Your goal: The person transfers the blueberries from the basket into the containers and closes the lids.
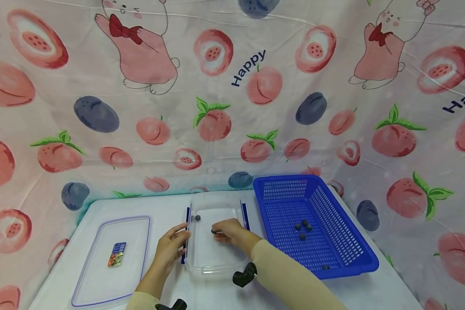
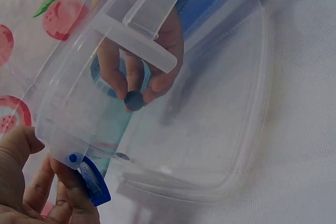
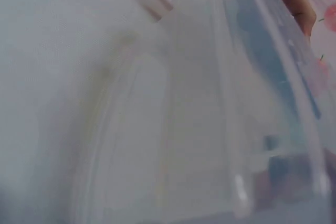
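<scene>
A clear plastic box (image 1: 213,270) with blue side latches stands in the middle of the white table. My left hand (image 1: 169,246) grips its left wall, thumb at the rim and fingers by the blue latch (image 2: 94,183). Inside the box, my right hand (image 1: 233,234) pinches a small dark ball (image 2: 133,101) between thumb and fingertips, seen through the clear wall in the left wrist view. Another dark ball (image 1: 197,218) lies toward the back left of the box. In the right wrist view the box wall is blurred and fills most of the picture.
To the right stands a blue slotted basket (image 1: 350,272) with several dark balls (image 1: 303,237) in it. A clear lid (image 1: 97,258) with a purple-blue edge and a colourful label (image 1: 117,254) lies on the left. Behind the table hangs a fruit-patterned cloth (image 1: 213,163).
</scene>
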The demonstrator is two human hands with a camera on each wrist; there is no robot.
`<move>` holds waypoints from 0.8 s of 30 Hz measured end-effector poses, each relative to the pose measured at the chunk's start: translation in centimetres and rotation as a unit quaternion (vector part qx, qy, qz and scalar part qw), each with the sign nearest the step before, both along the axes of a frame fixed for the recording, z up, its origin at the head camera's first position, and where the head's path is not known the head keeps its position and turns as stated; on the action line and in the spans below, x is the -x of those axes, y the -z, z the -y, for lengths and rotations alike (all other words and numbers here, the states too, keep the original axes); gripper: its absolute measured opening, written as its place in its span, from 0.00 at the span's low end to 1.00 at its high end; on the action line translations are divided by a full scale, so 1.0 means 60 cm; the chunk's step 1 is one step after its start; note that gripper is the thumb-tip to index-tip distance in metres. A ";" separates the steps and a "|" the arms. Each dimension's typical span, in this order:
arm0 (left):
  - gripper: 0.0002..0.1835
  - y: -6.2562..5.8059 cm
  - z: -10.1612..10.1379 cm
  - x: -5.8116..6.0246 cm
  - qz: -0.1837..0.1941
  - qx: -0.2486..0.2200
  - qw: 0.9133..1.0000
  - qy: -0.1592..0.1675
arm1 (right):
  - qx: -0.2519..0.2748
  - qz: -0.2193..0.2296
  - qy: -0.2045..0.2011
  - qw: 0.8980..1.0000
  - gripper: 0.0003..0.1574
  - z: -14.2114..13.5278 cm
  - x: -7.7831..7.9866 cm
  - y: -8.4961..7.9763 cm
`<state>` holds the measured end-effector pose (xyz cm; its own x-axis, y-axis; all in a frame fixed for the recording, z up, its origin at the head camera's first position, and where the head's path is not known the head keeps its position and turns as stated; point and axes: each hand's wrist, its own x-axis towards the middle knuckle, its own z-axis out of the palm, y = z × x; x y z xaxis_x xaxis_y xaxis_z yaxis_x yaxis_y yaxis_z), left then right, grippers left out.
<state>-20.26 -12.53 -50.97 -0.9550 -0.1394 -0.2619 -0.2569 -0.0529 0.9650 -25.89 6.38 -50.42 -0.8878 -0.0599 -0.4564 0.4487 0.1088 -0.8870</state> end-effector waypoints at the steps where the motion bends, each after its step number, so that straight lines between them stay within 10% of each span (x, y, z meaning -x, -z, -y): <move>1: 0.26 0.001 0.000 0.000 0.000 0.000 1.000 0.000 | -0.006 -0.001 0.002 1.000 0.15 0.001 0.001 0.002; 24: 0.25 0.005 -0.001 0.004 -0.002 0.005 1.000 -0.007 | -0.100 -0.042 -0.015 0.994 0.09 0.012 0.001 0.011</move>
<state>-20.49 -12.45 -51.30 -0.9540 -0.1563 -0.2559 -0.2515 -0.0472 0.9667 -25.92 5.69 -51.11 -0.9228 -0.0028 -0.3853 0.3669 0.2986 -0.8810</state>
